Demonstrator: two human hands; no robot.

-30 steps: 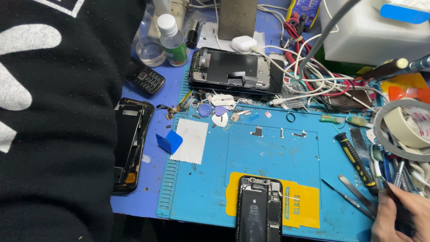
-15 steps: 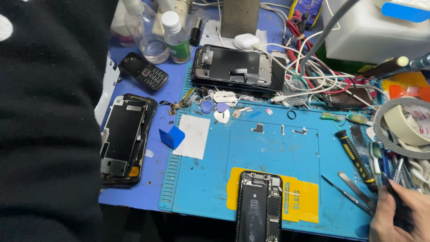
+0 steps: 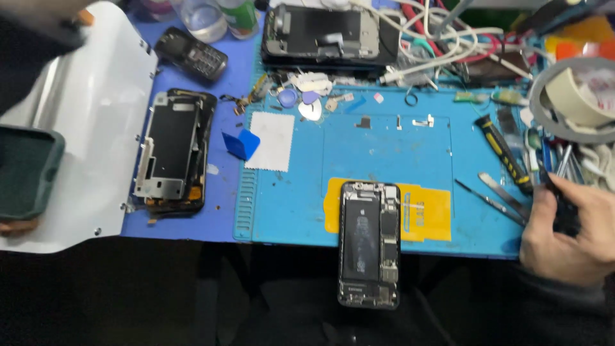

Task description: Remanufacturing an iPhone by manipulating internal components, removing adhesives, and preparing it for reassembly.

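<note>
Black tool [image 3: 565, 214] in curled right hand [image 3: 567, 234], knuckles up, mat edge [image 3: 384, 238]

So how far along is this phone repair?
The phone on the blue mat already lies open, its insides bare. The right hand grips a dark tool by the tools at the mat's edge, away from the phone. The left hand holds a green case. No screen is on the phone yet.

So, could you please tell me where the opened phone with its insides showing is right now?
In the head view, the opened phone lies bottom centre, overhanging the near edge of the blue mat, partly on a yellow sheet, left of the right hand.
</note>
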